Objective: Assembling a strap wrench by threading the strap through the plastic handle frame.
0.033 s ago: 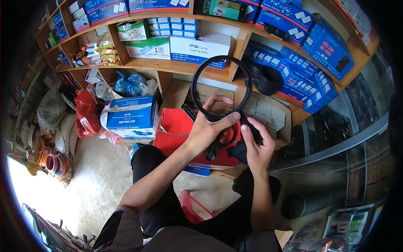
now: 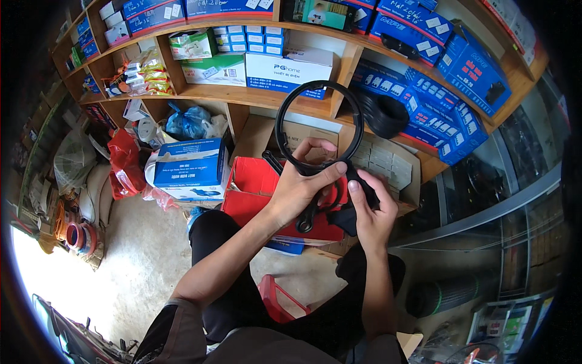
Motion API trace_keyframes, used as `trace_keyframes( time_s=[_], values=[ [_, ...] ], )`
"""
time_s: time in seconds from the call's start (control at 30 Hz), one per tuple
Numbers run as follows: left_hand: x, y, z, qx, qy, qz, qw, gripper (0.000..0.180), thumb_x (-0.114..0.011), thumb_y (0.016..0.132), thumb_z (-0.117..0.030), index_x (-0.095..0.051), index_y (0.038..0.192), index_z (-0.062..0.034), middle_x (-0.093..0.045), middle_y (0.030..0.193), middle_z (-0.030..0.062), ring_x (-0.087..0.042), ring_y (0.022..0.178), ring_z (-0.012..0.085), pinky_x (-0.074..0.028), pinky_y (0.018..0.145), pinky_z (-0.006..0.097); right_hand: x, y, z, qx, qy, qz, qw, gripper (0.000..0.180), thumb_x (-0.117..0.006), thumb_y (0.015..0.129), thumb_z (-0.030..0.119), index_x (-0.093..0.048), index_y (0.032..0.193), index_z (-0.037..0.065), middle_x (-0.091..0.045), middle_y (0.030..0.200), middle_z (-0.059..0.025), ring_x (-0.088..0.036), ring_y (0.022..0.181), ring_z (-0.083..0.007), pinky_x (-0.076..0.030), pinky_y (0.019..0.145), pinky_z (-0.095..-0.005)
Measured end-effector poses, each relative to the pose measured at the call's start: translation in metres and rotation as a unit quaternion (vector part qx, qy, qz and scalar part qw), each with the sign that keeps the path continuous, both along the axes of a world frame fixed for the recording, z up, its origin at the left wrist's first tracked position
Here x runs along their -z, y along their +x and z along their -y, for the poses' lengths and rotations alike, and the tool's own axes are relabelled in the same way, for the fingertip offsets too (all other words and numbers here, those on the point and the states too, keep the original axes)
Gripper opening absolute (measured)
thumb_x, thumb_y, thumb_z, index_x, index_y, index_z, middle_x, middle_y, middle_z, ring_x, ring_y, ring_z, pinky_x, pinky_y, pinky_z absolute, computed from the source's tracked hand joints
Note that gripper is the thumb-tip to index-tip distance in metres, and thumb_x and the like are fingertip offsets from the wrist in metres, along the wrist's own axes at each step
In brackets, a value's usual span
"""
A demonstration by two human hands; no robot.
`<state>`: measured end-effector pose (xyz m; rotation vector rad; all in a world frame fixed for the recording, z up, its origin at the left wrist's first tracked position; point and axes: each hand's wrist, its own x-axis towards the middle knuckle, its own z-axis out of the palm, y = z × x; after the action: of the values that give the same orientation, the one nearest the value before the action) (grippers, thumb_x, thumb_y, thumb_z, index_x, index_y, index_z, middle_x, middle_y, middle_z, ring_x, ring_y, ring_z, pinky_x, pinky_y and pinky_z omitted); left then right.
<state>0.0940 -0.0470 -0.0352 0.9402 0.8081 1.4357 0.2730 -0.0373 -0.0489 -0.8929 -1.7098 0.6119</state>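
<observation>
Upright in front of me stands a large black ring (image 2: 280, 130), with my left hand (image 2: 303, 185) closed around its lower edge. Beside that hand a black bar (image 2: 272, 159) juts out at the upper left, and a black piece with a round eyelet end (image 2: 305, 224) hangs below. Whether these join the ring is hidden by my fingers. My right hand (image 2: 374, 209) is closed on a black cloth (image 2: 345, 219), close to the ring's lower right. A red box (image 2: 245, 203) with its top open lies under both hands.
Wooden shelves (image 2: 339, 91) curve across the back, stacked with boxes. A coil of black tubing (image 2: 388, 115) rests on the right. A blue and white box (image 2: 189, 167) stands left of the red box. A red stool (image 2: 273, 297) is between my legs, and a glass case (image 2: 485, 224) lies right.
</observation>
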Motion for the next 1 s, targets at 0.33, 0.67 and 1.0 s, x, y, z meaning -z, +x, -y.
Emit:
trace_keyframes(
  time_s=[0.33, 0.67, 1.0],
  values=[
    [-0.001, 0.0, 0.003, -0.007, 0.022, -0.05, 0.998, 0.038, -0.075, 0.096, -0.018, -0.052, 0.125, -0.0083, -0.06, 0.079, 0.0018, -0.054, 0.057, 0.0078, -0.041, 0.048, 0.023, 0.0, -0.008, 0.002, -0.011, 0.018, -0.012, 1.0, 0.023, -0.072, 0.1, 0.013, -0.071, 0.116, -0.003, -0.063, 0.095, -0.008, -0.06, 0.089, -0.0167, -0.047, 0.082, -0.0279],
    [-0.003, -0.008, -0.006, 0.075, -0.043, 0.053, 0.995, 0.121, -0.01, 0.086, -0.094, -0.039, 0.154, 0.0016, -0.069, 0.116, 0.0189, -0.055, 0.061, 0.0154, -0.045, 0.049, 0.024, 0.002, -0.004, 0.001, 0.013, 0.064, -0.005, 0.998, 0.02, -0.07, 0.101, 0.013, -0.071, 0.112, -0.003, -0.063, 0.101, -0.0101, -0.06, 0.094, -0.0211, -0.048, 0.087, -0.032],
    [0.003, -0.02, -0.011, 0.117, -0.068, 0.005, 0.991, 0.119, -0.009, 0.088, -0.093, -0.04, 0.154, 0.0009, -0.071, 0.099, 0.0179, -0.059, 0.058, 0.0164, -0.047, 0.045, 0.025, 0.003, -0.015, 0.01, -0.021, -0.072, -0.085, 0.994, 0.026, -0.057, 0.109, 0.018, -0.062, 0.125, -0.002, -0.069, 0.101, -0.0099, -0.064, 0.093, -0.014, -0.05, 0.088, -0.0286]
  ],
)
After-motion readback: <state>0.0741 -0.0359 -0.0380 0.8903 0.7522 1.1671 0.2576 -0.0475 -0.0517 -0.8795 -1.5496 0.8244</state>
